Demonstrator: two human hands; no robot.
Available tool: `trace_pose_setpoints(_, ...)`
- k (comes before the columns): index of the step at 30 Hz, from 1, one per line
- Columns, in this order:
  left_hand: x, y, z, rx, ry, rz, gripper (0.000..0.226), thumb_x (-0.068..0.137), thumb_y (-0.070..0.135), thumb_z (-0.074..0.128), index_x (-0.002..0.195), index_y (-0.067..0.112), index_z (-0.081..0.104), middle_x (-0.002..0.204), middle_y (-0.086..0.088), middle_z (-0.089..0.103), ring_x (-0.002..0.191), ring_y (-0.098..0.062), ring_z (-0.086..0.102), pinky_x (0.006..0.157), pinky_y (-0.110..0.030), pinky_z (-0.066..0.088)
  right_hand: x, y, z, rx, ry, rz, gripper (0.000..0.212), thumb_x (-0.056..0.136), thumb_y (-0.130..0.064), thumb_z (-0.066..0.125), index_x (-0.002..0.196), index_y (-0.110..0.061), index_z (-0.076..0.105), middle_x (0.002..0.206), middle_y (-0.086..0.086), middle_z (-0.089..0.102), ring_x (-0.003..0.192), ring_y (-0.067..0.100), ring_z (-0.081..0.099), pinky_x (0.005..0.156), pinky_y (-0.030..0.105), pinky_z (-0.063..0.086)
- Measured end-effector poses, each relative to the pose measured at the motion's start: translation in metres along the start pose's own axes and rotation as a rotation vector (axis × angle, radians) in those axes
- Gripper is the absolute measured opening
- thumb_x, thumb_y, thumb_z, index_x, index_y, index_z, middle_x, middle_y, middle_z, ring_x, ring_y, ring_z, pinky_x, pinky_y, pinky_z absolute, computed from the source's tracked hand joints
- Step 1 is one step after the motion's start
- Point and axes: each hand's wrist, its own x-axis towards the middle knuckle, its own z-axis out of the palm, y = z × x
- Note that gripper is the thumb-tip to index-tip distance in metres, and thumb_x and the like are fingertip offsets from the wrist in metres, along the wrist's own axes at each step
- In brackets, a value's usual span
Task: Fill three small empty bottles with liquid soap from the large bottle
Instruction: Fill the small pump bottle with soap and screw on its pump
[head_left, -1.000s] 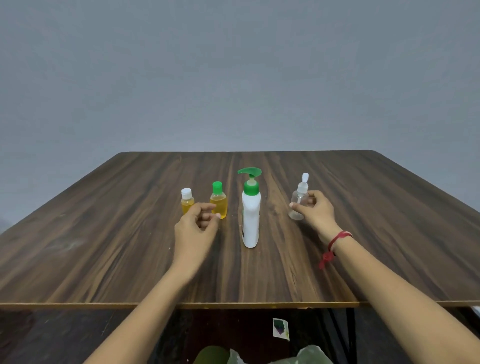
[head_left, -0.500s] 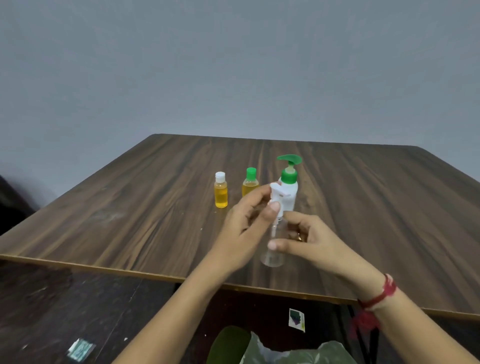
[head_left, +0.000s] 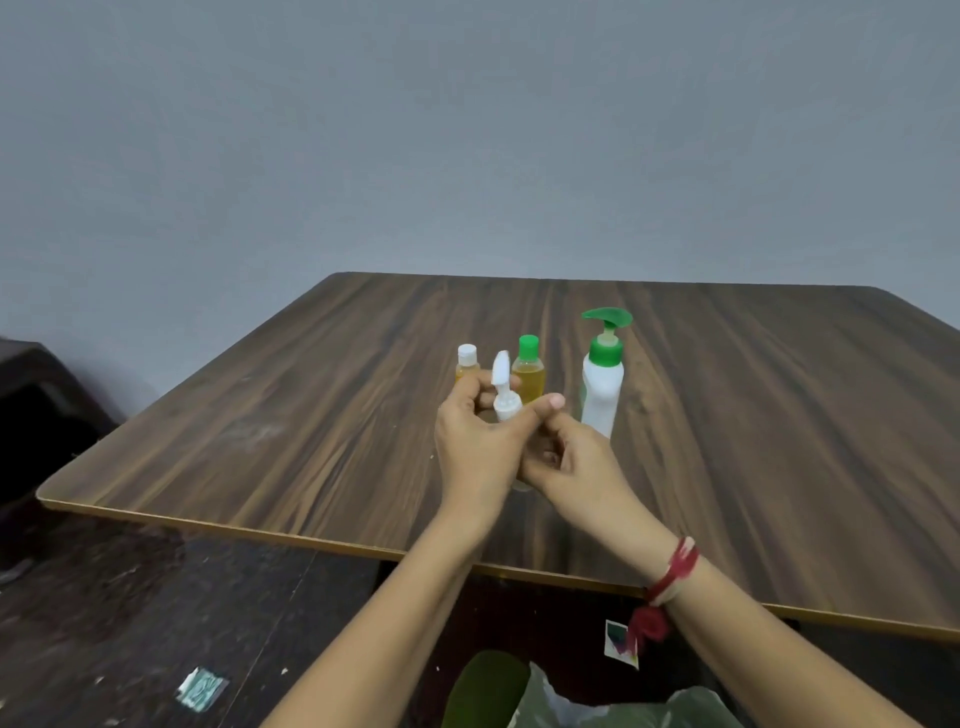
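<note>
Over the wooden table (head_left: 260, 415) my left hand (head_left: 475, 447) pinches the white flip-top cap (head_left: 505, 395) of a small clear bottle, whose lid stands open. My right hand (head_left: 571, 462) grips that bottle's body, almost wholly hidden behind my fingers. Behind my hands stand a small white-capped bottle (head_left: 467, 361) and a green-capped bottle (head_left: 529, 371), both holding yellow liquid. The large white pump bottle (head_left: 601, 384) with a green pump stands upright to their right.
The table's front edge (head_left: 311, 538) runs close below my forearms. A dark floor with paper scraps (head_left: 201, 688) lies at lower left. A clear plastic bag (head_left: 597, 706) and a green object sit under the table.
Both hands with the clear bottle have risen slightly and closed together. The camera has swung left, so the bottles sit further right in view.
</note>
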Motion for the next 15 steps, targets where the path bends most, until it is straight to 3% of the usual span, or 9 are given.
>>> trace_pose_setpoints(3,-0.004,-0.006,0.005,0.026,-0.198,-0.046,0.052,0.063,0.045,0.078,0.109,0.037,0.056,0.111,0.009,0.063,0.103,-0.002,0.058,0.084,-0.016,0.046,0.004,0.004,-0.003,0.008,0.028,0.034,0.032,0.078,0.0,0.06,0.107,-0.015,0.062,0.092,0.004,0.068,0.087,0.014,0.065,0.08,0.033,0.055)
trace_pose_setpoints(5,-0.004,-0.01,0.002,-0.09,-0.381,-0.107,0.059,0.079,0.039,0.068,0.132,0.022,0.05,0.13,-0.001,0.058,0.12,-0.009,0.055,0.098,-0.022,0.046,0.006,0.008,-0.008,0.09,0.016,0.044,0.028,0.076,-0.004,0.065,0.101,-0.016,0.062,0.087,0.001,0.067,0.079,0.009,0.062,0.075,0.028,0.053)
trace_pose_setpoints(8,0.001,-0.008,-0.009,-0.196,-0.375,-0.09,0.03,0.091,0.005,0.06,0.121,0.006,0.059,0.109,-0.004,0.068,0.098,-0.003,0.065,0.083,-0.018,0.05,0.001,0.012,-0.012,0.13,-0.024,0.049,0.031,0.077,-0.005,0.073,0.101,-0.018,0.061,0.072,-0.015,0.062,0.061,-0.005,0.053,0.064,0.009,0.044)
trace_pose_setpoints(9,0.002,-0.005,-0.011,-0.222,-0.331,-0.11,0.027,0.086,0.001,0.064,0.113,0.007,0.063,0.098,-0.002,0.069,0.087,-0.003,0.066,0.078,-0.019,0.051,-0.001,0.012,-0.012,0.109,-0.037,0.036,0.031,0.078,-0.006,0.073,0.104,-0.018,0.061,0.072,-0.017,0.063,0.061,-0.005,0.055,0.062,0.007,0.044)
trace_pose_setpoints(11,0.006,-0.003,-0.01,-0.212,-0.239,-0.134,0.03,0.075,0.001,0.077,0.1,0.01,0.064,0.08,0.001,0.062,0.071,-0.005,0.061,0.069,-0.022,0.051,0.0,0.011,-0.008,0.071,-0.058,0.017,0.034,0.078,-0.008,0.072,0.108,-0.02,0.061,0.089,-0.011,0.069,0.079,0.001,0.065,0.074,0.015,0.052)
trace_pose_setpoints(13,0.007,-0.001,-0.006,-0.116,-0.218,-0.113,0.037,0.07,0.011,0.083,0.098,0.017,0.06,0.08,-0.004,0.059,0.072,-0.012,0.059,0.069,-0.028,0.055,0.0,0.008,-0.002,0.08,-0.076,0.02,0.036,0.081,-0.002,0.067,0.105,-0.026,0.059,0.097,-0.008,0.069,0.091,0.006,0.067,0.081,0.02,0.054)
trace_pose_setpoints(15,0.008,0.0,-0.005,-0.056,-0.346,-0.105,0.042,0.075,0.021,0.079,0.11,0.026,0.056,0.103,-0.009,0.064,0.088,-0.017,0.063,0.079,-0.033,0.056,0.0,0.008,-0.001,0.084,-0.081,0.037,0.036,0.082,0.002,0.062,0.108,-0.023,0.059,0.097,-0.005,0.068,0.091,0.006,0.066,0.078,0.017,0.053)
